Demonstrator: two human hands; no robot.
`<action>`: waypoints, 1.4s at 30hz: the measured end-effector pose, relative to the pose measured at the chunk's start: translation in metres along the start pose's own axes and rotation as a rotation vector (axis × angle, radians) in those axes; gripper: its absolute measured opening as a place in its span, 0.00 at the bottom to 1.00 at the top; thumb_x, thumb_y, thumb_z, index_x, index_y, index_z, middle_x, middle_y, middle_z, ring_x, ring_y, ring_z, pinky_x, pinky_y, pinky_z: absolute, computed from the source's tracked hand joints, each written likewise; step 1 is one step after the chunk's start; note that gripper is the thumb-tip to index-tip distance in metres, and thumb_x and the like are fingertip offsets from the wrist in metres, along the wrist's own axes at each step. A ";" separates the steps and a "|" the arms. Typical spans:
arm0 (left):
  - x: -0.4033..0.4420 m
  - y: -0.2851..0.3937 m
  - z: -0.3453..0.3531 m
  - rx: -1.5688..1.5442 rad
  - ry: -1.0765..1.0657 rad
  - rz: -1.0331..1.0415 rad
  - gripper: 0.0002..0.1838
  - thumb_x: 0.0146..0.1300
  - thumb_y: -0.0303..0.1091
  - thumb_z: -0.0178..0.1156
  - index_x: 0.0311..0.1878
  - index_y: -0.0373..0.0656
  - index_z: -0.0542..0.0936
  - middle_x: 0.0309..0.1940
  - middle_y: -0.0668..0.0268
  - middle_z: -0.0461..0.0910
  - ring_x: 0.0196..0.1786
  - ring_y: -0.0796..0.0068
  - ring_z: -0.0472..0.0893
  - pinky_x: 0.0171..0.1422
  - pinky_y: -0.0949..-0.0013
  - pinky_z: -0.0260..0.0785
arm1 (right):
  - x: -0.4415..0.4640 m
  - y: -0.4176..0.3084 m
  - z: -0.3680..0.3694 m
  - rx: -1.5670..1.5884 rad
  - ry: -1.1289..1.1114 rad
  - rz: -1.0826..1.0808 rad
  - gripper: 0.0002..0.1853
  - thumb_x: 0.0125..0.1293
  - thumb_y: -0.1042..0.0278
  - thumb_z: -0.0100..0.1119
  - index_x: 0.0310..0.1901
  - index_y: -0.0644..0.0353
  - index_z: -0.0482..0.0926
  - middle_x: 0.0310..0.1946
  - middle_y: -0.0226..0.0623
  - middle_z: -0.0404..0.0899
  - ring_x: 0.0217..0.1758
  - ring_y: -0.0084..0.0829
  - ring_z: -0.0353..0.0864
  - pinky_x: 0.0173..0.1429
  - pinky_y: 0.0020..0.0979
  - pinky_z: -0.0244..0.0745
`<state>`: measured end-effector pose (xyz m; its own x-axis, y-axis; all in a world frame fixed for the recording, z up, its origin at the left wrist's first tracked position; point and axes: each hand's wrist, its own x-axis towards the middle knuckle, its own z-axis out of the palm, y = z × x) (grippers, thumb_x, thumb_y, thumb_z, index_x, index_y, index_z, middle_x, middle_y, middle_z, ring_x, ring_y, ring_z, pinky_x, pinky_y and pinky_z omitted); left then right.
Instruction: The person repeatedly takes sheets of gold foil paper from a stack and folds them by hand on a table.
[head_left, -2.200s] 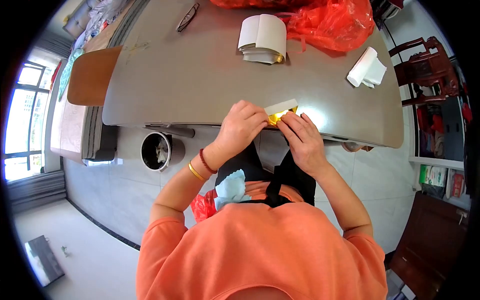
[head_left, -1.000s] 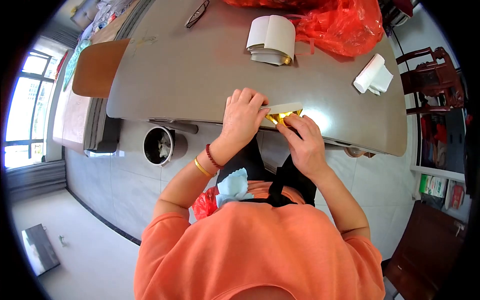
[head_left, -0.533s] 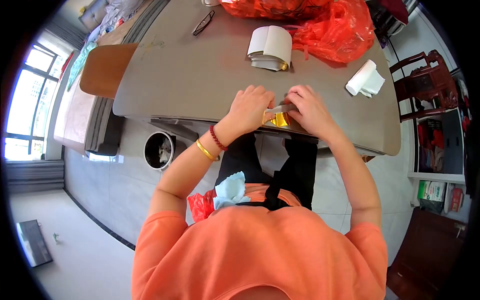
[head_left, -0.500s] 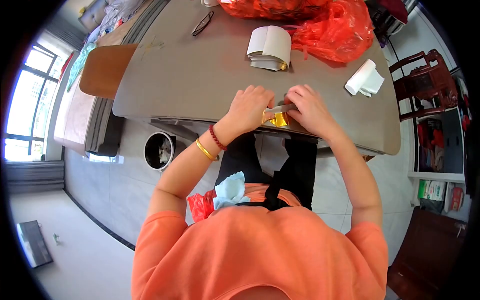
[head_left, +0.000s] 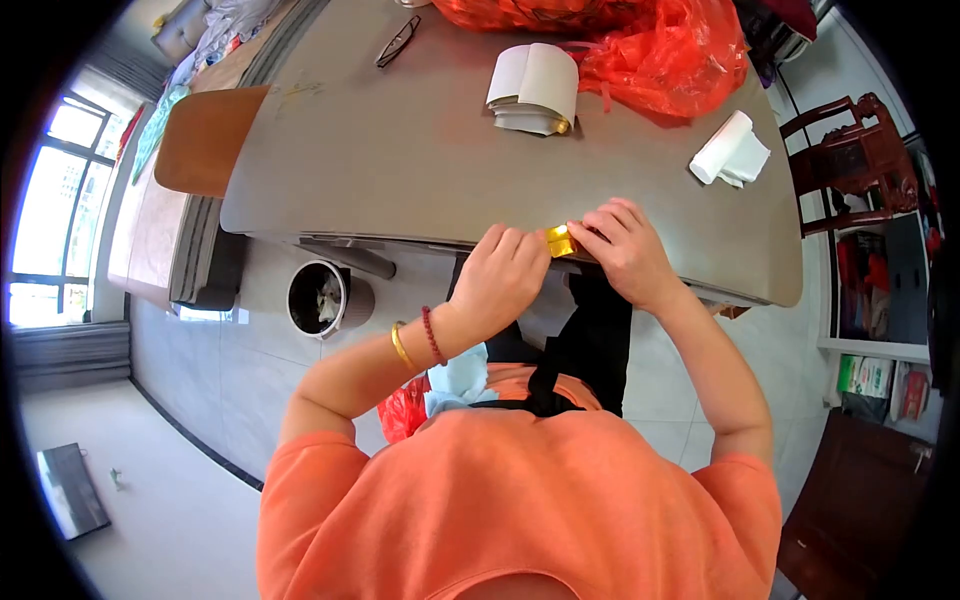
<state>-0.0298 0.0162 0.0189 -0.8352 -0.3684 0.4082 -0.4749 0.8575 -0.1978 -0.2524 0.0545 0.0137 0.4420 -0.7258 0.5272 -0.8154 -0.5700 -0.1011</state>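
A small piece of shiny gold foil paper (head_left: 560,242) is stretched between my two hands at the table's near edge. My left hand (head_left: 503,276) has its fingers closed on the foil's left end, with its back turned up. At the right end, my right hand (head_left: 628,252) pinches the foil between thumb and fingers. Beyond them on the table lies a curled stack of white paper (head_left: 535,80), with a bit of gold showing at its lower corner.
A red plastic bag (head_left: 665,65) covers the table's (head_left: 380,170) far right part. White folded paper (head_left: 730,150) lies on the right, and glasses (head_left: 398,42) at the far left. A waste bin (head_left: 320,300) stands on the floor, and a brown chair back (head_left: 212,143) meets the left edge.
Both hands have shifted, the left one lower and closer to my body. A greyish strip seen between the hands before no longer shows; the gold foil is now held out between them.
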 end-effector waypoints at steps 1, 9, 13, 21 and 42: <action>-0.004 0.000 0.001 0.019 0.041 0.009 0.17 0.54 0.30 0.59 0.48 0.36 0.80 0.35 0.65 0.75 0.40 0.69 0.76 0.57 0.63 0.71 | -0.003 -0.003 -0.001 -0.022 0.003 0.018 0.16 0.58 0.73 0.58 0.49 0.59 0.83 0.39 0.34 0.75 0.51 0.37 0.75 0.65 0.41 0.68; -0.006 0.009 0.006 0.020 0.060 -0.102 0.21 0.57 0.31 0.58 0.55 0.37 0.79 0.38 0.66 0.76 0.44 0.69 0.77 0.67 0.57 0.66 | -0.002 -0.031 0.009 -0.095 0.008 0.210 0.26 0.50 0.60 0.73 0.53 0.51 0.82 0.46 0.30 0.73 0.56 0.35 0.71 0.71 0.49 0.61; -0.006 0.003 0.006 -0.003 0.069 -0.122 0.19 0.58 0.33 0.62 0.53 0.40 0.80 0.36 0.67 0.75 0.43 0.69 0.76 0.67 0.58 0.64 | -0.008 -0.019 0.006 -0.094 0.056 0.288 0.23 0.51 0.62 0.73 0.51 0.50 0.83 0.44 0.30 0.73 0.53 0.35 0.72 0.65 0.49 0.63; -0.001 -0.009 0.020 -0.262 0.223 -0.172 0.12 0.56 0.32 0.67 0.44 0.47 0.83 0.32 0.67 0.73 0.40 0.65 0.75 0.58 0.60 0.66 | -0.009 -0.022 -0.002 0.025 0.122 0.365 0.16 0.53 0.69 0.70 0.45 0.54 0.83 0.43 0.32 0.74 0.52 0.40 0.71 0.60 0.42 0.65; 0.012 -0.004 0.008 -1.889 -0.266 -0.815 0.11 0.72 0.35 0.56 0.43 0.38 0.82 0.31 0.75 0.76 0.35 0.85 0.70 0.41 0.79 0.64 | -0.016 -0.044 -0.004 1.508 0.358 0.904 0.09 0.69 0.72 0.62 0.48 0.66 0.82 0.38 0.33 0.85 0.41 0.23 0.82 0.51 0.27 0.76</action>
<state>-0.0402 0.0057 0.0175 -0.7208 -0.6524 -0.2341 -0.0137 -0.3243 0.9459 -0.2254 0.0929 0.0128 -0.1636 -0.9865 -0.0044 0.3664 -0.0566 -0.9287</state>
